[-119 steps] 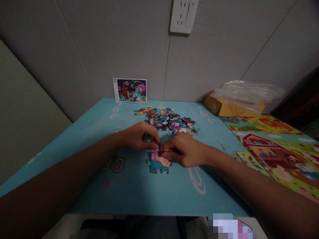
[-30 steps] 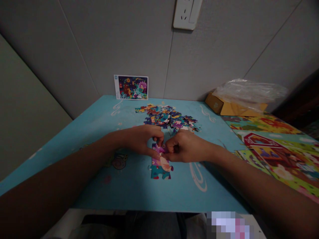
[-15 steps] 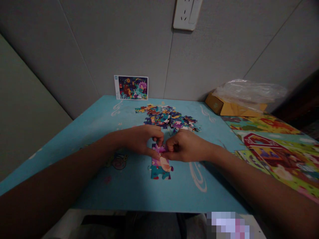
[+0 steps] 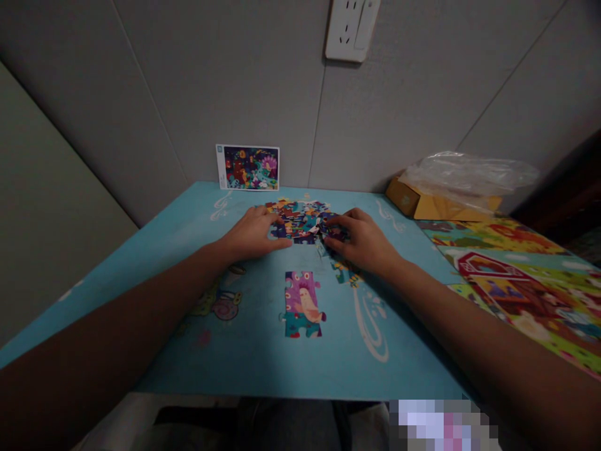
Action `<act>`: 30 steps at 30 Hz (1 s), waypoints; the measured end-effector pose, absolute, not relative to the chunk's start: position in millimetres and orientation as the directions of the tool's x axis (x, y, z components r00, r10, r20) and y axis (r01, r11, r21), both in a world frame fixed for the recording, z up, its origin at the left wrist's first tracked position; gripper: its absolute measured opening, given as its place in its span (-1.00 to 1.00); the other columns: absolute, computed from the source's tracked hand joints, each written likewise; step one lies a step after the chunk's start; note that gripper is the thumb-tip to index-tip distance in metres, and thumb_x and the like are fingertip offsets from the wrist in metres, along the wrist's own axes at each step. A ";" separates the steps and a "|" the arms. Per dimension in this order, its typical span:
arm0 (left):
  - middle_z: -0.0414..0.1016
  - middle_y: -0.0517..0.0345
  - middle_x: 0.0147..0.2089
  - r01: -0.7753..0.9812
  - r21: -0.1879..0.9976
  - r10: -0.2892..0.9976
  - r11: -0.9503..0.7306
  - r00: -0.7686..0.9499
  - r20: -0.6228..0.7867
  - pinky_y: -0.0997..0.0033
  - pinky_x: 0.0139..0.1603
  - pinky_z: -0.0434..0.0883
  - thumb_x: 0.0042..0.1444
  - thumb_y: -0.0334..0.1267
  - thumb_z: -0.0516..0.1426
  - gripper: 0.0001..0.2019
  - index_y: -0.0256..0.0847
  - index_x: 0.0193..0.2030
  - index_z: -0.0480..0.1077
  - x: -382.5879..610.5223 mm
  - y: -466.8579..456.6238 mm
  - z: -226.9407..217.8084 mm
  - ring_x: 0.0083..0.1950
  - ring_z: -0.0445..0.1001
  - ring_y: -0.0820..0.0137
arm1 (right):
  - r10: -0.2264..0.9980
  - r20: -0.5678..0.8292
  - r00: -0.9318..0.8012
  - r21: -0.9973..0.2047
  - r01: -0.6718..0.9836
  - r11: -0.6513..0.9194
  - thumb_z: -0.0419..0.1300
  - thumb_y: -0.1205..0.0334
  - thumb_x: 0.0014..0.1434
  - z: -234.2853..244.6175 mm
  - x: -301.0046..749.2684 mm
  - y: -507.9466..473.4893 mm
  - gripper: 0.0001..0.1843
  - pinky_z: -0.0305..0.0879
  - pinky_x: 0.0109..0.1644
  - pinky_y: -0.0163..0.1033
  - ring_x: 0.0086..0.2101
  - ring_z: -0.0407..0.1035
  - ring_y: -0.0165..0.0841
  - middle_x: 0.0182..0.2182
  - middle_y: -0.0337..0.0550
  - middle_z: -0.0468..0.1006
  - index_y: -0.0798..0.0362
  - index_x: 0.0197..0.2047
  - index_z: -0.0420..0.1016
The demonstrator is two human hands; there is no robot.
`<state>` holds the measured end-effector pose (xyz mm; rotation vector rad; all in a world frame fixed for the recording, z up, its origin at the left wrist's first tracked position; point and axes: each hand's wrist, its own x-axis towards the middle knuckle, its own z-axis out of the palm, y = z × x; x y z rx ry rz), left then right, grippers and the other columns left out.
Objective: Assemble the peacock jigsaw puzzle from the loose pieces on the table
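Note:
A small joined patch of puzzle pieces [image 4: 303,304], purple, pink and teal, lies flat on the light blue table [image 4: 263,357] in front of me. Behind it sits a heap of loose colourful pieces [image 4: 305,224]. My left hand [image 4: 251,237] rests palm down at the heap's left side, fingers stretched toward the pieces. My right hand [image 4: 364,241] lies over the heap's right side, fingers spread and touching pieces. Neither hand grips anything I can see.
A reference picture card [image 4: 248,167] leans against the grey wall at the back. A yellow box under a clear plastic bag [image 4: 441,200] stands at the back right. A bright printed mat [image 4: 526,275] covers the right. A wall socket [image 4: 350,28] is above.
Both hands have let go of the joined patch and moved back to the heap of loose pieces. The patch now lies uncovered with its purple top part attached.

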<state>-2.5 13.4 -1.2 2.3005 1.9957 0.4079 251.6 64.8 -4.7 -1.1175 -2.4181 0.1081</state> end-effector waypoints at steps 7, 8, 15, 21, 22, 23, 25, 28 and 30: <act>0.41 -0.12 0.05 0.949 0.255 0.975 -0.185 0.145 0.166 0.04 0.21 0.30 0.11 0.11 0.17 -0.50 -0.24 0.02 0.48 -3.9 14.4 -0.1 0.13 0.35 0.05 | 0.734 0.404 -0.546 -0.267 0.697 0.665 0.26 0.15 0.16 -3.3 250.0 63.8 -0.62 0.31 0.05 -0.05 -0.13 0.38 -0.13 -0.15 0.07 0.45 0.10 0.02 0.59; 0.41 -0.12 0.04 0.948 0.259 0.975 -0.185 0.144 0.169 0.04 0.20 0.30 0.10 0.11 0.17 -0.50 -0.24 0.02 0.48 -4.3 14.8 -0.5 0.13 0.36 0.05 | 0.732 0.407 -0.546 -0.269 0.694 0.667 0.26 0.15 0.16 -3.5 250.0 63.9 -0.62 0.31 0.04 -0.05 -0.13 0.38 -0.13 -0.15 0.07 0.45 0.10 0.02 0.59; 0.40 -0.15 0.07 0.949 0.270 0.979 -0.165 0.123 0.165 0.04 0.23 0.29 0.09 0.13 0.16 -0.46 -0.26 0.05 0.49 -6.5 16.7 -2.1 0.15 0.36 0.02 | 0.728 0.411 -0.548 -0.262 0.694 0.670 0.26 0.16 0.16 -5.3 250.9 65.1 -0.62 0.30 0.08 -0.04 -0.11 0.38 -0.12 -0.13 0.08 0.46 0.11 0.03 0.59; 0.43 -0.09 -0.06 0.939 0.300 0.975 -0.168 0.114 0.190 0.07 0.13 0.35 0.00 0.17 0.22 -0.48 -0.26 -0.12 0.49 -7.3 17.7 -1.8 0.03 0.41 0.07 | 0.729 0.413 -0.545 -0.278 0.687 0.671 0.25 0.18 0.16 -4.6 250.7 64.5 -0.63 0.30 0.07 -0.03 -0.12 0.38 -0.12 -0.13 0.09 0.47 0.12 0.00 0.61; 0.44 -0.07 -0.07 0.937 0.306 0.973 -0.166 0.106 0.203 0.08 0.12 0.36 -0.02 0.18 0.24 -0.48 -0.25 -0.14 0.48 -7.6 17.7 -1.4 0.02 0.41 0.08 | 0.732 0.414 -0.541 -0.281 0.689 0.668 0.26 0.18 0.15 -4.5 250.5 64.2 -0.64 0.30 0.07 -0.02 -0.12 0.38 -0.12 -0.13 0.09 0.47 0.12 0.00 0.61; 0.44 -0.06 -0.08 0.936 0.312 0.970 -0.163 0.095 0.222 0.09 0.11 0.37 -0.05 0.19 0.25 -0.48 -0.24 -0.16 0.47 -8.4 17.7 -0.6 0.00 0.41 0.10 | 0.734 0.415 -0.538 -0.283 0.691 0.666 0.26 0.18 0.14 -4.4 250.4 63.9 -0.64 0.30 0.07 -0.02 -0.12 0.38 -0.12 -0.13 0.08 0.48 0.11 -0.01 0.62; 0.45 -0.07 -0.09 0.940 0.311 0.959 -0.143 0.054 0.277 0.10 0.09 0.38 -0.04 0.19 0.25 -0.49 -0.24 -0.18 0.47 -11.9 17.8 2.0 -0.03 0.42 0.11 | 0.735 0.417 -0.535 -0.289 0.689 0.665 0.26 0.17 0.14 -4.3 250.2 63.7 -0.66 0.30 0.07 -0.02 -0.12 0.38 -0.12 -0.15 0.07 0.48 0.09 -0.03 0.63; 0.46 -0.14 -0.11 0.962 0.272 0.929 -0.029 -0.074 0.362 0.06 0.06 0.39 0.02 0.21 0.20 -0.49 -0.26 -0.20 0.48 -21.9 18.2 7.5 -0.05 0.44 0.09 | 0.744 0.431 -0.510 -0.306 0.693 0.652 0.25 0.14 0.17 -4.1 250.4 64.8 -0.66 0.31 0.07 0.00 -0.11 0.39 -0.10 -0.14 0.10 0.49 0.09 -0.03 0.63; 0.48 -0.15 -0.17 0.976 0.212 0.923 0.055 -0.130 0.362 0.02 0.02 0.40 0.03 0.25 0.17 -0.49 -0.24 -0.27 0.50 -28.7 18.9 10.0 -0.08 0.45 0.06 | 0.746 0.457 -0.484 -0.301 0.705 0.642 0.24 0.10 0.19 -4.1 250.6 66.6 -0.60 0.29 0.10 0.04 -0.05 0.38 -0.05 -0.09 0.14 0.50 0.12 0.04 0.60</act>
